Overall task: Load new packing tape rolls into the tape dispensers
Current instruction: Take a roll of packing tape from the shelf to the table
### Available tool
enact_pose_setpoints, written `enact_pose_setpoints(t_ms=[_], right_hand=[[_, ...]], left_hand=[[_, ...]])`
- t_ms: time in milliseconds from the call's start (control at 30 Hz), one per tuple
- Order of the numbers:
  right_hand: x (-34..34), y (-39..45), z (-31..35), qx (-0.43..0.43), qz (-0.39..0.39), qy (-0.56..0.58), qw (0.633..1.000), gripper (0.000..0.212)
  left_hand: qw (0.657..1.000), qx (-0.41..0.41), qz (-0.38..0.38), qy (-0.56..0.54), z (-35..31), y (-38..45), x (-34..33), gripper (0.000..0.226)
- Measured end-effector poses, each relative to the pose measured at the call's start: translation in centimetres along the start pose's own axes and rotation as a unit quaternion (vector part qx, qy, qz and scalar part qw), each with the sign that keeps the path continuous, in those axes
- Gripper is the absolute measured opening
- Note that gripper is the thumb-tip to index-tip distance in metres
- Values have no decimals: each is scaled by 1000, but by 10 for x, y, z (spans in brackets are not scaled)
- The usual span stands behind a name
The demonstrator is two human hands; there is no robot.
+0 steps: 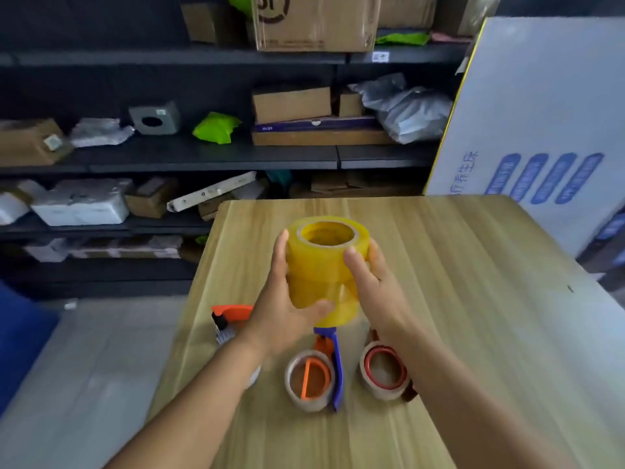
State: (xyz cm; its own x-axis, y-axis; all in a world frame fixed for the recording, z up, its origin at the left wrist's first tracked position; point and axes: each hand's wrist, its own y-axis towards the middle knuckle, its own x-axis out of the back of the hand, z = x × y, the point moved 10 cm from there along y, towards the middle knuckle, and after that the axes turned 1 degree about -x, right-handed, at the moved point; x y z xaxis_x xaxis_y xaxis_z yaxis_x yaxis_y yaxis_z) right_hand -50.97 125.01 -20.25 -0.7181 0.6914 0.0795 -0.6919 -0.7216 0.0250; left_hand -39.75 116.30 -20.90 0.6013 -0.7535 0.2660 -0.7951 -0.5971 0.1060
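Tape rolls (323, 269), yellow and see-through, are held as a short stack above the middle of a wooden tabletop (473, 299). The stack's long axis runs nearly upright, tipped slightly so the open cardboard core at the top faces up and toward the viewer. The left hand (287, 309) is wrapped around the stack's left side, thumb curled across its lower front. The right hand (372, 282) grips the right side, thumb pressed on the upper front and fingers round the back.

Below the stack, near the viewer, three dispensers are laid on the tabletop. An orange dispenser (230, 316) is seen at the left, close to the tabletop's left edge and partly hidden by the left wrist. A blue and orange dispenser (324, 367) with a nearly spent roll is placed in the middle, its handle pointing away toward the stack. A red dispenser (385, 367) with a thin roll is placed just to the right, partly covered by the right forearm.

Bare wood is spread to the right and far side of the stack. Beyond the far edge, dark shelves (203, 157) of parcels are seen, and a white board (541, 113) is leaned at the far right.
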Motion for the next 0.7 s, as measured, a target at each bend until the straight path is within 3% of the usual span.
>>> enact_pose_setpoints(t_ms=[133, 300, 700], right_hand=[[-11, 33, -29, -48, 25, 23, 998, 31], [-27, 64, -71, -113, 41, 24, 992, 46], [-40, 121, -129, -179, 47, 45, 982, 52]], left_hand=[[991, 64, -47, -108, 32, 19, 5, 83], [986, 114, -81, -88, 73, 50, 17, 64], [970, 215, -67, -89, 159, 102, 19, 114]])
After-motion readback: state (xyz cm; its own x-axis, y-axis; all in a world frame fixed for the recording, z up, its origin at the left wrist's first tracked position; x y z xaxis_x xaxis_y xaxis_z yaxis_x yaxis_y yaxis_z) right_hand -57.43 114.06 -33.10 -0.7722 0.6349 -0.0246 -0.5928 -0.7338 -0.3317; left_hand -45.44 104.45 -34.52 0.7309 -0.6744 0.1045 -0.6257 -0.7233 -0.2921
